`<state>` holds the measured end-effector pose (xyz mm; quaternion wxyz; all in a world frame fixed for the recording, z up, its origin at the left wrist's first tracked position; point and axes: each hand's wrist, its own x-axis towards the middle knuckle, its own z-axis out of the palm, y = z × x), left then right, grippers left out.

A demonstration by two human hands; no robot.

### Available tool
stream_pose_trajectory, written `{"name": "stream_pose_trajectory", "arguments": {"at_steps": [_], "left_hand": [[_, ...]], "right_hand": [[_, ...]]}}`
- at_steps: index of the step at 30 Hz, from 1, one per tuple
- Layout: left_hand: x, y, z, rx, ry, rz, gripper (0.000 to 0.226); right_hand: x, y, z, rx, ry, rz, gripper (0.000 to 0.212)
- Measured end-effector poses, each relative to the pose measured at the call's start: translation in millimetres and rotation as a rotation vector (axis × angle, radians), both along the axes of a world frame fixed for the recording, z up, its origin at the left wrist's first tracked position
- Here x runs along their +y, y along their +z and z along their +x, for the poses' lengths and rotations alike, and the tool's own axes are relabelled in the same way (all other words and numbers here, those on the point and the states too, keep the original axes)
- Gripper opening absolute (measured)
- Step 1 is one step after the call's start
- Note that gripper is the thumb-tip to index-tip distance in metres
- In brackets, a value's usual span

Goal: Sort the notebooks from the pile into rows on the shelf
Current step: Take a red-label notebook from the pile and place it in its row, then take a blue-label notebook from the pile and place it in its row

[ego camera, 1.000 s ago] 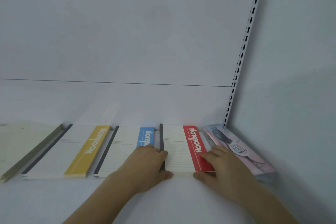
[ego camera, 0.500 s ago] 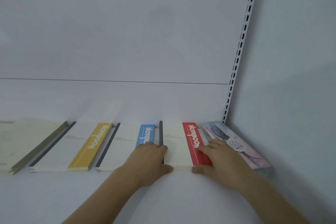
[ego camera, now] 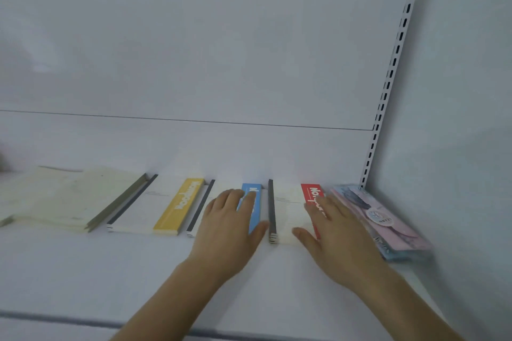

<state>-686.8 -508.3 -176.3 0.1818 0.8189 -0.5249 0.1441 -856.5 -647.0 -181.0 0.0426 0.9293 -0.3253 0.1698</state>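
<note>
A row of notebooks lies flat along the back of the white shelf (ego camera: pixel 83 266). From the left come cream notebooks (ego camera: pixel 63 196), a yellow-banded notebook (ego camera: pixel 155 207), a blue-banded notebook (ego camera: pixel 256 202), a red-banded notebook (ego camera: pixel 288 210) and a pink patterned pack (ego camera: pixel 388 221) in the right corner. My left hand (ego camera: pixel 230 230) rests flat on the blue-banded notebook, fingers spread, thumb near the red one's dark spine. My right hand (ego camera: pixel 335 232) lies flat on the red band, covering part of its lettering. Neither hand grips anything.
The white back panel (ego camera: pixel 194 63) rises behind the row, and a slotted upright rail (ego camera: pixel 388 91) runs up the right corner beside the side wall. The shelf's front edge (ego camera: pixel 55 318) crosses the bottom left. No loose pile is in view.
My left hand has moved left, off the red-banded notebook's spine and onto the blue-banded one. My right hand stays on the red band. The view has pulled back and tilted up a little.
</note>
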Motion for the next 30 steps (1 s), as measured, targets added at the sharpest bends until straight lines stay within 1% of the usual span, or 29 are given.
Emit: {"name": "stream_pose_trajectory", "arguments": {"at_steps": [2,4,8,11,14,17,20,25,30], "left_hand": [[24,2,9,-0.005,0.033,-0.057,0.065],[53,5,21,-0.017,0.063,-0.068,0.067],[134,8,57,-0.056,0.154,-0.091,0.064],[205,11,89,-0.069,0.243,-0.068,0.066],[276,12,121,-0.075,0.333,-0.045,0.067],[341,12,150,-0.030,0.385,-0.011,0.067],[395,13,177,-0.006,0.434,-0.001,0.070],[454,18,239,0.016,0.540,-0.031,0.066],[478,23,316,0.007,0.590,0.023,0.063]], "right_hand": [[27,2,16,-0.035,0.040,-0.013,0.087],[57,4,34,-0.010,0.093,0.001,0.093],[126,12,79,-0.039,0.135,-0.021,0.088],[187,10,118,-0.039,0.183,0.013,0.093],[250,12,159,-0.030,0.239,0.022,0.092],[309,12,202,-0.009,0.316,0.033,0.088],[358,13,243,0.008,0.392,0.040,0.088],[409,16,322,-0.002,0.502,0.028,0.092],[429,20,409,-0.041,0.567,0.021,0.095]]}}
